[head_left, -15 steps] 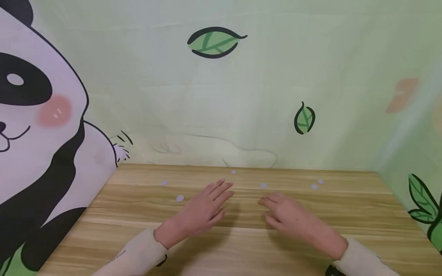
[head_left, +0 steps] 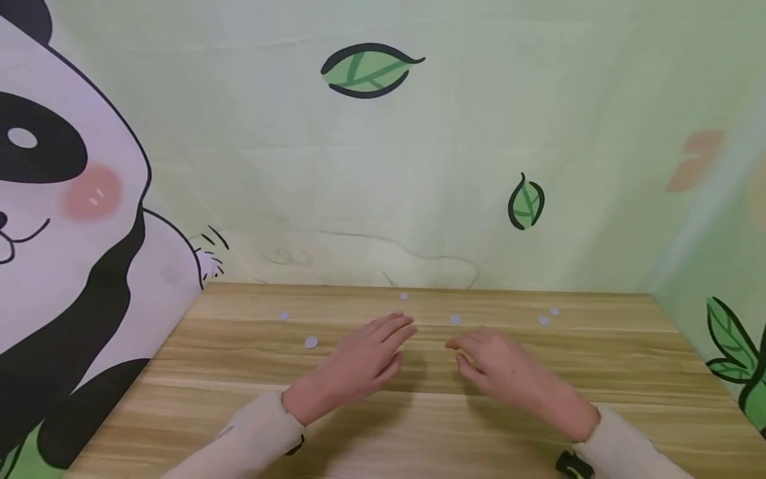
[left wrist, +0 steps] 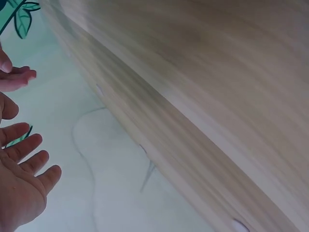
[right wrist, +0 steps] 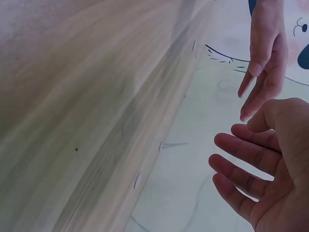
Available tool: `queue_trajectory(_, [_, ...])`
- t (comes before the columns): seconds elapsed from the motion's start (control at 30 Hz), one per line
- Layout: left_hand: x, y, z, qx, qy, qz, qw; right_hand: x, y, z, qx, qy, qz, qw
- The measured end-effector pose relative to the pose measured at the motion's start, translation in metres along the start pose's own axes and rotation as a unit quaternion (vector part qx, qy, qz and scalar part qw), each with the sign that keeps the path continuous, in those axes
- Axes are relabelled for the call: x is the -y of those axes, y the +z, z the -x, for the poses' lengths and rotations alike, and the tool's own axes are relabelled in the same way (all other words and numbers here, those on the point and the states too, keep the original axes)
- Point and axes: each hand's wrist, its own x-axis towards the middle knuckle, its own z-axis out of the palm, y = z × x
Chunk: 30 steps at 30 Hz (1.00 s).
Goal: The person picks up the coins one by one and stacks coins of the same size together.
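Hands hovering flat over the table, nothing picked up

Left hand [head_left: 359,362] and right hand [head_left: 505,369] both hang palm-down over the table [head_left: 419,426], fingers loosely spread and holding nothing, I'd guess so either one can drop onto a dot. Nearest dot [head_left: 456,320] lies flat at about 11 o'clock from the right fingertips, just beyond them, untouched. Another dot [head_left: 311,342] sits at 10 o'clock from the left hand, and a pair [head_left: 543,321] lies at 1 o'clock from the right, all scattered toward the far edge by the backdrop [head_left: 383,166].
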Motion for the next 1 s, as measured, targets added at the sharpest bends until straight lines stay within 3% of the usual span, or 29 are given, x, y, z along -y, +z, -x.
queue_trajectory(0.17, [-0.009, -0.002, -0.014, 0.002, -0.022, 0.051, 0.9984, -0.004, 0.0, -0.003, -0.019, 0.013, -0.009, 1.0])
queue_trajectory(0.3, [-0.014, -0.004, -0.025, 0.014, -0.057, 0.113, 0.9919, -0.009, 0.001, -0.006, -0.033, 0.031, -0.034, 0.998])
queue_trajectory(0.43, [-0.015, -0.002, -0.035, 0.017, -0.097, 0.166, 0.9812, -0.018, 0.0, -0.009, -0.025, 0.062, -0.099, 0.993])
queue_trajectory(0.63, [-0.011, 0.003, -0.053, 0.011, -0.155, 0.239, 0.9584, -0.04, -0.003, -0.014, -0.012, 0.122, -0.219, 0.968])
queue_trajectory(0.8, [-0.007, 0.009, -0.061, -0.006, -0.187, 0.291, 0.9382, -0.052, -0.001, -0.017, -0.016, 0.139, -0.242, 0.96])
queue_trajectory(1.0, [-0.006, 0.012, -0.062, -0.02, -0.2, 0.319, 0.9263, -0.056, 0.001, -0.018, -0.014, 0.147, -0.247, 0.958])
